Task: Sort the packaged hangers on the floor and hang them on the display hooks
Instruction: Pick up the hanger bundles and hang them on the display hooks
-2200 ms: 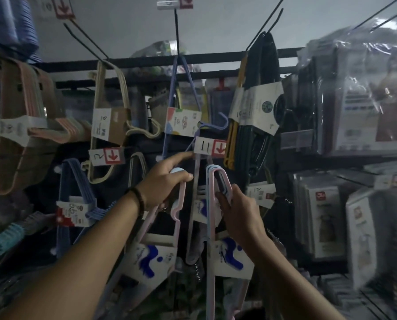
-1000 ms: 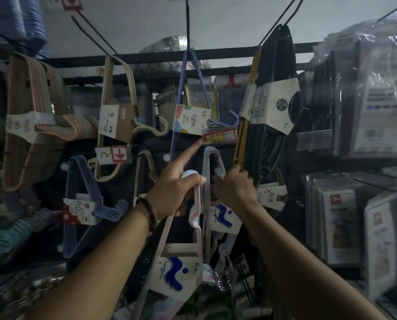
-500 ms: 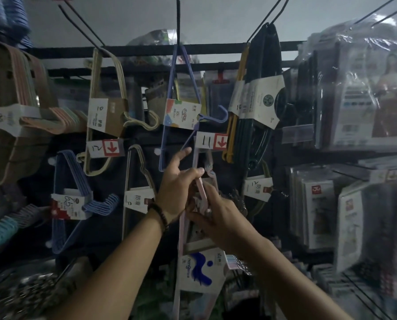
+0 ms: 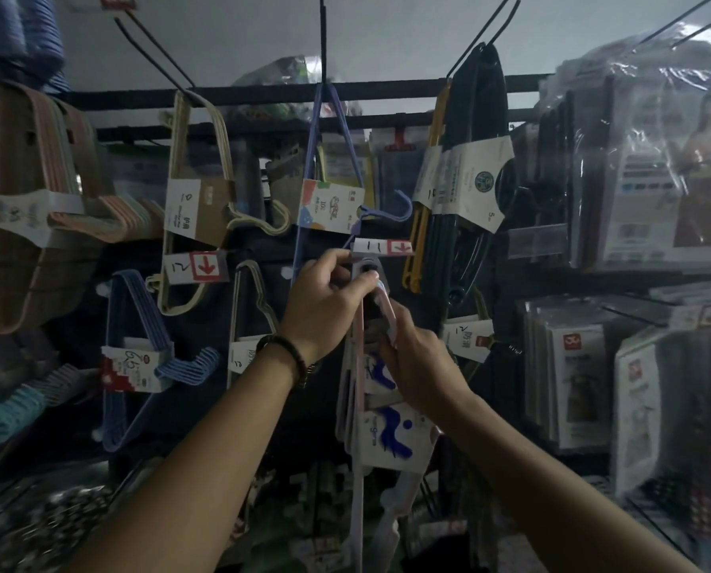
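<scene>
Head view: the pink hanger pack [image 4: 359, 357], a white card with blue marks across it, hangs down the middle of the display rack [image 4: 387, 91], its top right under the red-arrow price tag [image 4: 382, 246]. The left hand [image 4: 325, 308] is curled tight round the pack's top loop, up against the tag's lower edge. The right hand [image 4: 422, 366] is just below, pinching the pink rim. Is the loop on a hook? Can't tell, the hands cover it. Purple hangers [image 4: 331, 204] hang just above, black ones [image 4: 473, 167] toward the rack's right.
</scene>
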`<action>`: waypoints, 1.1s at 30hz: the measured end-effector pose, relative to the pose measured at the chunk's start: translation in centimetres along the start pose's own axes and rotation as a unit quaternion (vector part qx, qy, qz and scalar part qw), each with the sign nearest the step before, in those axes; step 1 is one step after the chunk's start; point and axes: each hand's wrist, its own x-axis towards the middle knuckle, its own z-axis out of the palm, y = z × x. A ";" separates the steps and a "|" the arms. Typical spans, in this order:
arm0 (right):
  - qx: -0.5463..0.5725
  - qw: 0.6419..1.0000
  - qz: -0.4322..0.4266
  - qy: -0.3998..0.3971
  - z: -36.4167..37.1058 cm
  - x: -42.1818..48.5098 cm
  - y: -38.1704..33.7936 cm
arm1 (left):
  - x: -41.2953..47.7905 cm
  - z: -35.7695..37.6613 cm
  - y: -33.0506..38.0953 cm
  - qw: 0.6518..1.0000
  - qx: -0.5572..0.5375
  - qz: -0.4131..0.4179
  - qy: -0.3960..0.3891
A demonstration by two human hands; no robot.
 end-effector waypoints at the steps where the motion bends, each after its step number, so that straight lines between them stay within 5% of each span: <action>1: -0.005 1.000 -0.002 0.006 -0.1 0.5 0.0 | 0.1 -0.1 0.1 1.000 0.007 0.007 -0.003; 16: -0.091 0.994 0.054 0.029 1.6 6.7 1.8 | 0.2 0.0 -1.0 0.999 0.032 0.012 -0.004; 23: 0.022 0.991 0.126 0.023 4.4 6.4 2.1 | -3.4 -1.1 -4.8 0.997 0.069 -0.010 -0.014; 26: 0.070 0.985 0.118 0.102 6.3 4.3 0.8 | -8.9 -2.7 -7.9 0.994 0.111 -0.014 0.012; 30: 0.113 0.968 -0.014 0.224 11.0 -3.3 -3.0 | -20.4 -5.9 -15.1 0.962 0.210 -0.171 0.042; 33: 0.167 0.982 -0.072 0.043 18.1 -8.5 -5.3 | -31.6 -8.2 -20.3 0.891 0.309 -0.332 0.015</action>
